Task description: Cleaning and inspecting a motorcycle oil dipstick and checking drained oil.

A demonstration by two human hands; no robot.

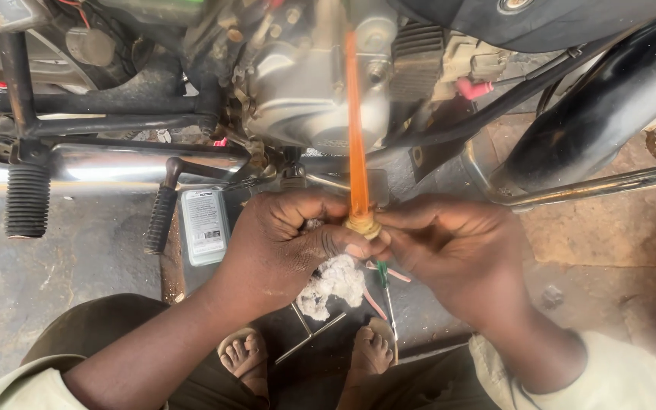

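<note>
Below the engine (313,91), both hands are pinching an orange tube (356,129) at its brass end (363,225): left hand (290,243) is bracing it, right hand (449,250) is closing fingertips tight, keeping it upright over a white rag (332,285).

Stained concrete floor (77,258), daylight

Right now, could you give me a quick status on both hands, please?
Left hand and right hand both pinching brass fitting of orange tube. White rag under left hand. Motorcycle engine close ahead.
</note>
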